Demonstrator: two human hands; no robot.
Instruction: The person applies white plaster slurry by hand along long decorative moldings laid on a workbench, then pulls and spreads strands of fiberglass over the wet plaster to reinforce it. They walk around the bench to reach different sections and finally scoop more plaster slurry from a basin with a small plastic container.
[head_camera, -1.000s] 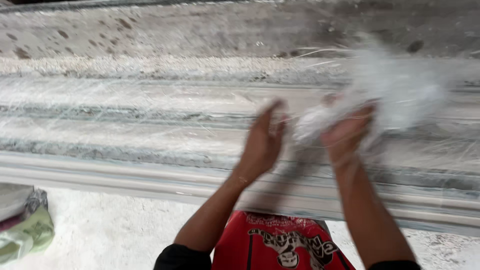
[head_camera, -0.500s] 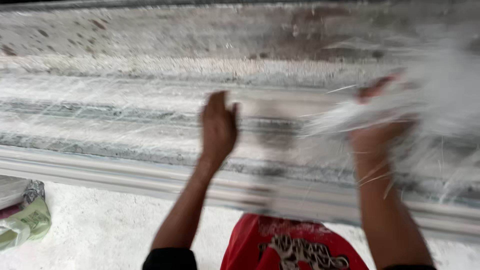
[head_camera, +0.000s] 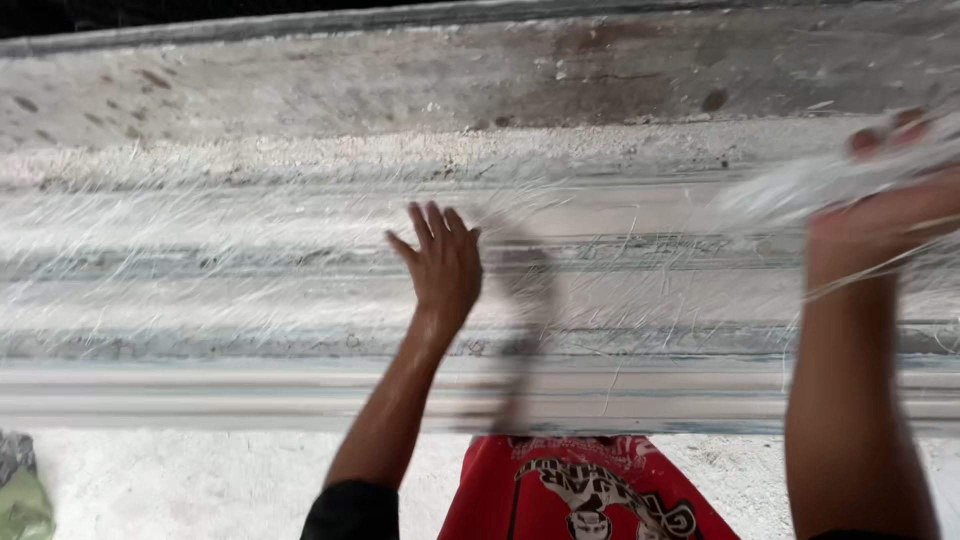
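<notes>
— So, what is the left hand (head_camera: 443, 268) doing?
— It is spread flat, fingers apart, pressing on the long white moulded slab (head_camera: 200, 290) strewn with thin fibres.
— And further right?
— The right hand (head_camera: 880, 215) is raised, clenched around a bundle of white fibres (head_camera: 790, 190) trailing left of its fingers.

Relative to the long grey moulded plaster slab (head_camera: 300, 290), the left hand (head_camera: 440, 265) has separated from the right hand (head_camera: 880, 225), which it met one second ago, and now lies flat on the slab's middle. The right hand has carried the white wispy fibre bundle (head_camera: 800, 185) outward toward the slab's right end.
</notes>
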